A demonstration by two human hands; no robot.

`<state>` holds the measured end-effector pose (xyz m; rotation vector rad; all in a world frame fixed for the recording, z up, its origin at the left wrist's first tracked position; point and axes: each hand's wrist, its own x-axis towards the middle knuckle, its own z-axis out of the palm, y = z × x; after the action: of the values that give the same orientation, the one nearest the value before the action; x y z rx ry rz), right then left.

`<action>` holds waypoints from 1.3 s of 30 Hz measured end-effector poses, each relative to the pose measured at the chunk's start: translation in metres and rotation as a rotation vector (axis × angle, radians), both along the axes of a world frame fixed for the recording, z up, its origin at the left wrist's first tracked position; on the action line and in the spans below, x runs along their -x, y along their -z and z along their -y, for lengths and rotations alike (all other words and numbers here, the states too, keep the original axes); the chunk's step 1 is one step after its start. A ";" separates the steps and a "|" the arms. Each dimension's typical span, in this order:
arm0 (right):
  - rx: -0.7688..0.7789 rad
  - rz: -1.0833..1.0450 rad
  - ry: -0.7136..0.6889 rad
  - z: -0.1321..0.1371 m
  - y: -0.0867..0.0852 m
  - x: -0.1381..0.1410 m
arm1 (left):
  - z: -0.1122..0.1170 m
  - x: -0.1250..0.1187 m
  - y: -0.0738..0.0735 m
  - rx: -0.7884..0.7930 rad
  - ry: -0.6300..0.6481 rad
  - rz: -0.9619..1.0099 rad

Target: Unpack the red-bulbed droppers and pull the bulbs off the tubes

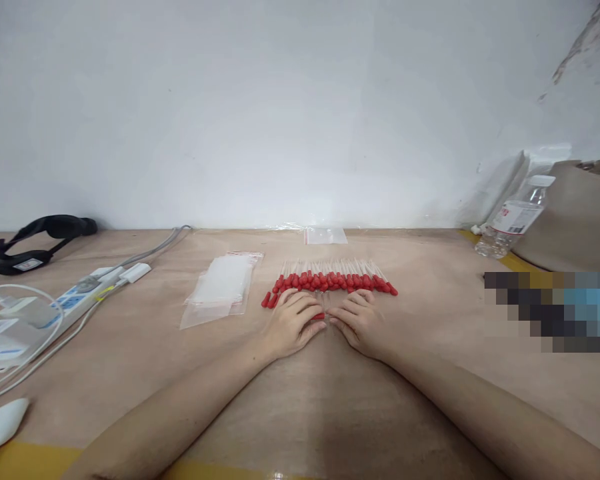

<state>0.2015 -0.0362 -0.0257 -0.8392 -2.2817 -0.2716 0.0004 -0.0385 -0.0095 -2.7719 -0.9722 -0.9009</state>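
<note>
Plywood table, white wall. Red-capped droppers in a row mid-table, toward far edge. Single dropper pinched under left hand fingers; right hand fingers together beside it, grip unclear. Best laid flat, parallel to row.

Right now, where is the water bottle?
In the head view, the water bottle lies tilted at the far right of the table, beside a brown container.

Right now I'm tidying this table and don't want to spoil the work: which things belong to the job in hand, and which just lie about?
In hand: red-capped droppers in a row, touched by left hand and right hand; stack of bags beside them, probably.
Lying about: power strip, black strap, bottle, lone bag by the wall.
</note>
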 end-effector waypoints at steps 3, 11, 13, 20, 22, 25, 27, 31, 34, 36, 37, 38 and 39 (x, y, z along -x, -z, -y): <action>0.021 0.003 -0.014 0.002 -0.002 0.002 | -0.002 -0.002 0.002 -0.037 -0.008 -0.012; 0.050 0.024 -0.045 0.002 0.000 0.004 | 0.000 -0.003 -0.001 -0.091 -0.013 -0.089; 0.072 0.032 -0.056 0.001 0.002 0.004 | 0.000 -0.003 -0.002 -0.108 -0.016 -0.119; 0.036 -0.010 -0.125 -0.002 0.007 0.004 | 0.001 -0.003 -0.003 -0.159 -0.060 -0.218; 0.000 0.003 -0.140 -0.002 0.005 0.005 | 0.001 -0.002 -0.004 -0.149 -0.056 -0.210; -0.066 0.048 -0.160 -0.002 0.001 0.005 | 0.002 -0.002 -0.005 -0.120 -0.043 -0.199; -0.123 0.097 -0.175 -0.002 0.000 0.004 | 0.002 -0.001 -0.006 -0.100 -0.039 -0.202; -0.266 0.193 -0.227 -0.003 -0.003 0.001 | 0.003 0.000 -0.006 -0.057 -0.030 -0.204; -0.355 0.210 -0.268 -0.003 -0.007 -0.002 | 0.004 0.002 -0.006 -0.029 -0.018 -0.199; -0.388 0.209 -0.287 -0.001 -0.010 -0.004 | 0.004 0.003 -0.005 -0.018 -0.007 -0.194; -0.397 0.207 -0.293 -0.001 -0.011 -0.005 | 0.004 0.004 -0.005 -0.013 -0.001 -0.193; -0.403 0.203 -0.297 0.000 -0.012 -0.006 | 0.004 0.005 -0.005 -0.009 0.006 -0.192; -0.405 0.200 -0.300 0.000 -0.013 -0.007 | 0.004 0.005 -0.005 -0.007 0.013 -0.192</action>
<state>0.2084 -0.0365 -0.0128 -0.2691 -2.3776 -0.6763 -0.0049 -0.0429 -0.0048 -2.7971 -0.9188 -0.6224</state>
